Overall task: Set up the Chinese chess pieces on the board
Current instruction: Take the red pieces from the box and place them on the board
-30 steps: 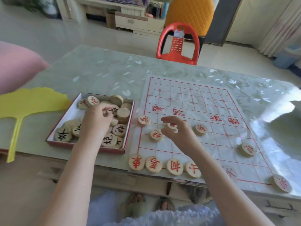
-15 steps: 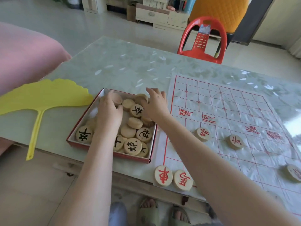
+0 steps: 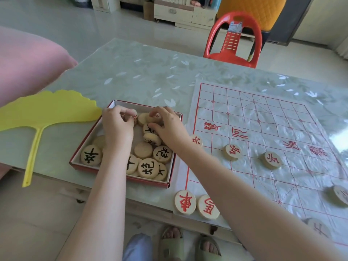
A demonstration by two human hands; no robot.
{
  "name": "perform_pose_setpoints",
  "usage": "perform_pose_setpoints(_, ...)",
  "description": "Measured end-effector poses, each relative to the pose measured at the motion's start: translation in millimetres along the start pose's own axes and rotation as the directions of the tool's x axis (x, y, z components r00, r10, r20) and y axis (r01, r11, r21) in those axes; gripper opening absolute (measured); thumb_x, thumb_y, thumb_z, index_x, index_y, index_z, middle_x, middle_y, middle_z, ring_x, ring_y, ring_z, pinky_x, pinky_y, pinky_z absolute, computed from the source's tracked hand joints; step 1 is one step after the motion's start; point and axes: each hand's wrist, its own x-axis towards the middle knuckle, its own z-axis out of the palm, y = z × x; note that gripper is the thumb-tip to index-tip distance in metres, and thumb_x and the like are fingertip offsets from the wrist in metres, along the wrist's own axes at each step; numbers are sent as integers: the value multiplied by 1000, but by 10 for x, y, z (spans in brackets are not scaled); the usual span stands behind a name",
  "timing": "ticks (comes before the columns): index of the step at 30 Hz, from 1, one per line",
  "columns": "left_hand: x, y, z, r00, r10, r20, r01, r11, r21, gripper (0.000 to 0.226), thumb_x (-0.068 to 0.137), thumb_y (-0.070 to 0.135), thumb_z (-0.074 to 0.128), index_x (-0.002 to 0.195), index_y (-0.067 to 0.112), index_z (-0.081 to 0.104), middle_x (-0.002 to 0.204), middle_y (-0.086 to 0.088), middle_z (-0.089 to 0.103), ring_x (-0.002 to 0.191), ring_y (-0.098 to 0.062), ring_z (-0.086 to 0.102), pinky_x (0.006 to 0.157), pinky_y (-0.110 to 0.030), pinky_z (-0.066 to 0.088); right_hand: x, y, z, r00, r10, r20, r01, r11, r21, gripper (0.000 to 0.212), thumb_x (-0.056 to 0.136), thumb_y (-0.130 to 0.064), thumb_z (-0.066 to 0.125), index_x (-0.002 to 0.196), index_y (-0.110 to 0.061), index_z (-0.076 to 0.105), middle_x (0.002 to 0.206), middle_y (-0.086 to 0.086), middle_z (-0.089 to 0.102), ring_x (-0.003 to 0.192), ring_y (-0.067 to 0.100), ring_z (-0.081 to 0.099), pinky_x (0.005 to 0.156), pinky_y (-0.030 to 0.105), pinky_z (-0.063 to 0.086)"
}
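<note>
Near edge: red chariot piece [image 3: 185, 202] and red horse piece [image 3: 208, 206] lie just beside each other on the board's [image 3: 263, 117] near-left row, flat and face up. They are discs, so no long axis. Their glyphs sit tilted, not squared to the person. The board's long axis runs away, slanting right.

The box [image 3: 148, 182] is just left of the board on the bench [image 3: 141, 76], with black-marked pieces loose inside.

Change: the right grip [image 3: 167, 127] was over the board's soldier row a second ago and has now crossed into the box beside the left grip [image 3: 117, 127]. That placement looks done and the next fetch is on.

The left grip is curled, pinching the left-held piece [image 3: 132, 116]. The right grip is curled round the right-held piece [image 3: 154, 116]. Both pieces show red.

Beyond, on the board: cannon piece [image 3: 233, 152], soldier piece [image 3: 271, 160]. Black's side not yet set.
</note>
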Motion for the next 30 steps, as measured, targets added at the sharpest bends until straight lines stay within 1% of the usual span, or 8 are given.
perform_pose_setpoints(3, 5, -13, -58, 999, -46, 4, 46, 998, -29, 16, 86, 4, 55, 96, 11, 65, 107, -7, 63, 91, -16, 56, 73, -17, 36, -8, -24, -6, 1000, 7, -4, -7, 1000, 9, 16, 83, -17, 65, 95, -8, 60, 100, 2, 55, 85, 20, 53, 76, 34, 46)
perform_pose_setpoints(7, 43, -4, -183, 972, -180, 150, 212, 950, -230, 35, 88, -2, 45, 108, 20, 63, 118, -3, 62, 106, -18, 60, 88, -31, 50, 4, -25, -44, 997, 34, 71, -37, 999, 38, 42, 80, -17, 67, 117, -10, 49, 118, 7, 59, 107, 21, 55, 90, 36, 47)
perform_pose_setpoints(10, 35, 116, -312, 888, -338, 311, 456, 725, -516, 37, 86, -10, 46, 108, 16, 62, 120, -12, 57, 106, -26, 60, 83, -34, 54, -13, -38, -31, 993, 13, 116, -9, 1000, -30, 53, 77, -16, 70, 123, -9, 46, 122, 10, 58, 111, 25, 55, 93, 39, 46)
perform_pose_setpoints(13, -26, 199, -428, 860, -331, 388, 509, 592, -624, 40, 79, -13, 57, 113, 8, 59, 121, -17, 56, 109, -30, 60, 92, -35, 52, -53, -97, -81, 999, 40, 17, -41, 995, 95, 53, 76, -12, 71, 123, -9, 47, 119, 8, 58, 111, 21, 54, 93, 30, 46)
perform_pose_setpoints(17, -146, 247, -463, 899, -270, 344, 423, 736, -528, 46, 71, -7, 71, 110, 16, 60, 107, -7, 63, 102, -21, 63, 93, -35, 51, -223, -166, -339, 993, 99, -62, -76, 950, 303, 53, 76, -13, 72, 123, -14, 48, 109, -2, 58, 100, 10, 54, 77, 2, 38)
perform_pose_setpoints(22, -392, 497, -353, 961, -75, 266, 159, 937, -311, 43, 70, 16, 78, 109, 24, 61, 107, 2, 66, 96, -9, 63, 90, -29, 50, -701, -76, -691, 991, 118, -60, -88, 927, 365, 54, 74, -11, 75, 121, -18, 48, 108, -3, 60, 104, 10, 57, 86, 11, 44)
perform_pose_setpoints(27, -770, 793, -143, 927, 128, 352, -54, 976, -212, 49, 69, 27, 78, 113, 29, 56, 105, 12, 61, 90, 2, 59, 74, -3, 44, -1185, 169, -1010, 968, 219, -126, -164, 924, 346, 55, 74, -17, 76, 122, -21, 49, 109, -5, 61, 103, 7, 58, 85, 12, 47)
perform_pose_setpoints(30, -935, 899, 14, 897, 195, 398, -141, 977, -161, 52, 66, 28, 80, 114, 25, 60, 106, 6, 64, 92, -5, 60, 73, -9, 45, -1409, 298, -1132, 954, 260, -149, -198, 921, 335, 56, 76, -17, 75, 124, -24, 47, 110, -7, 60, 103, 3, 56, 80, 3, 44)
